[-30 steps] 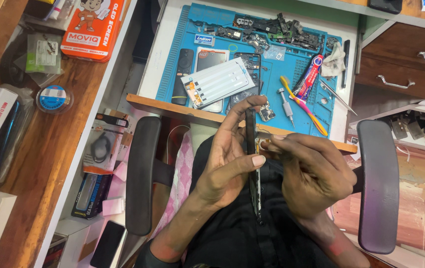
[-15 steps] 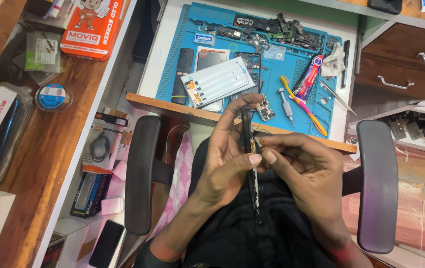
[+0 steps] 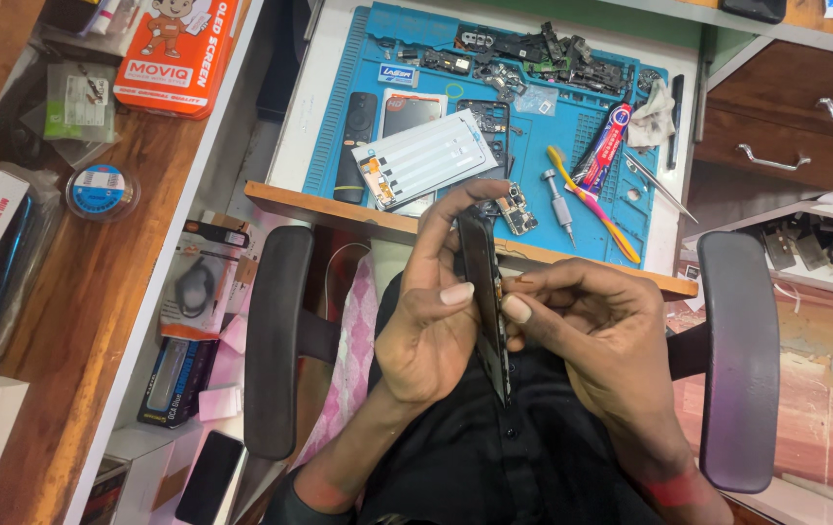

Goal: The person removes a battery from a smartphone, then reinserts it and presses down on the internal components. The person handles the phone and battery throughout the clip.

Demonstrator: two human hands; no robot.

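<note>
My left hand (image 3: 436, 311) grips a thin black phone body (image 3: 485, 292) held on edge over my lap, fingers wrapped over its top end and thumb on its side. My right hand (image 3: 596, 331) presses against the phone's right edge, thumb and fingertips pinched at it; whatever small part they hold is hidden. Both hands sit just in front of the wooden front edge of the bench (image 3: 358, 219).
A blue repair mat (image 3: 358, 58) on the bench carries a white battery pack (image 3: 426, 156), a black remote (image 3: 353, 141), a screwdriver (image 3: 560, 199), a yellow tool (image 3: 596, 209), tweezers (image 3: 659, 185) and several phone parts. Black chair arms (image 3: 276, 340) flank me. Boxes fill the left shelf (image 3: 96, 272); drawers (image 3: 786, 126) stand right.
My right hand has slid down and closer along the phone's edge, fingers drawn together. The phone stays on edge in my left hand, tilted slightly.
</note>
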